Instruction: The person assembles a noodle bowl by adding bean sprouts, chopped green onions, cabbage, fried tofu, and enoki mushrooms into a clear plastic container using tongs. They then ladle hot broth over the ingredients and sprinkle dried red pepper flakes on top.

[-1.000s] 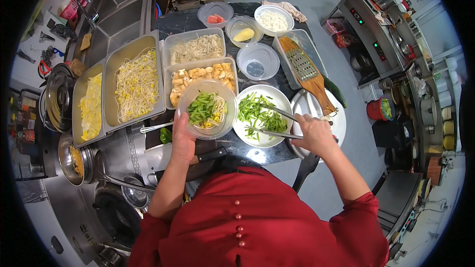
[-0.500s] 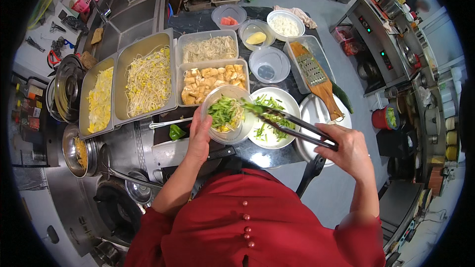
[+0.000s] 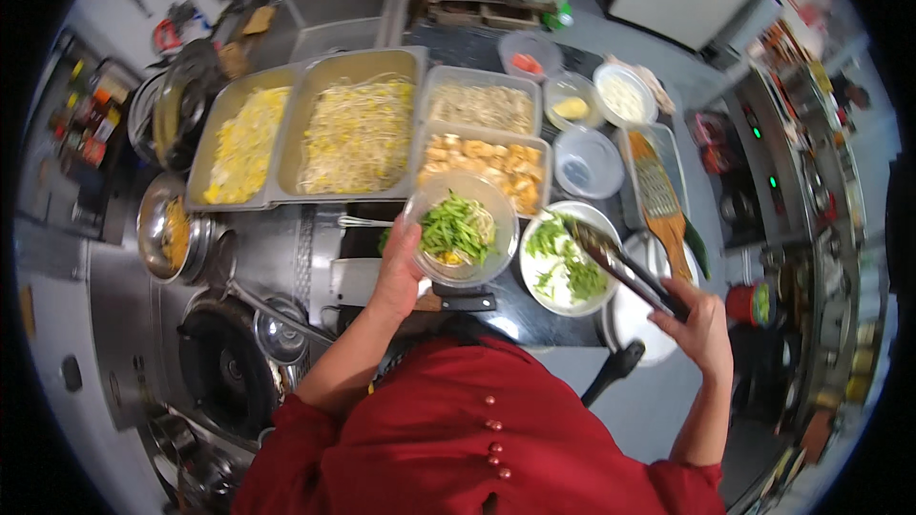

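My left hand [image 3: 399, 272] grips the side of a clear round plastic bowl [image 3: 489, 272]. Inside it, green vegetable strips [image 3: 458, 227] lie on top of bean sprouts. With my right hand [image 3: 701, 324] I hold black-handled tongs [image 3: 637, 278], their tips over a white round bowl [image 3: 611, 300] of more cut green strips [image 3: 582, 277]. Whether the tong tips pinch anything is hard to make out. Just behind the clear bowl stands a container of browned tofu-like cubes [image 3: 477, 154].
Trays of bean sprouts [image 3: 358, 138] and yellow shredded vegetable [image 3: 246, 145] stand at the left. Glassy noodles [image 3: 482, 107] fill a container behind the cubes. A wooden-handled grater [image 3: 658, 195] rests across a clear tub at the right. A knife [image 3: 463, 302] lies near the counter's front edge.
The tongs have moved from above the clear bowl to the white bowl of green strips. The whole view has swung, so the counter appears shifted to the right.
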### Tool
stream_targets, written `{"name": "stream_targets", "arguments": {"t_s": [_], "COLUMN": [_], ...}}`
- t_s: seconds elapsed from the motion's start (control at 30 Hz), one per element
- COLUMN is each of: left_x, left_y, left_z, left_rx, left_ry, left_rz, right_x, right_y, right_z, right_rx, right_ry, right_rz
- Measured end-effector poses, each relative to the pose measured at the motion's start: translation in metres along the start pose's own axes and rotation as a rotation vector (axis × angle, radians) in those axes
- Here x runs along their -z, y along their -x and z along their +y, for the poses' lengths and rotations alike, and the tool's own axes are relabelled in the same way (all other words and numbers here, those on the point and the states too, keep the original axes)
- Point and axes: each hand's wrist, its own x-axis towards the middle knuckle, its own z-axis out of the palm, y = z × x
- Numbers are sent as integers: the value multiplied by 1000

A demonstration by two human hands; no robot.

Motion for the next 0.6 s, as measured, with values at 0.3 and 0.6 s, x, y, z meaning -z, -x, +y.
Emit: {"name": "stream_targets", "arguments": {"t_s": [0.3, 0.6], "left_x": [83, 200], "left_y": [50, 145], "left_z": [56, 141], "left_rx": [-173, -595], "left_ry": [123, -98], "left_rz": [173, 650], "right_x": [5, -75], "right_y": [-83, -214], "right_z": [-78, -310], "right_rx": [240, 612], "right_ry": [126, -4], "right_rz": [-162, -381]}}
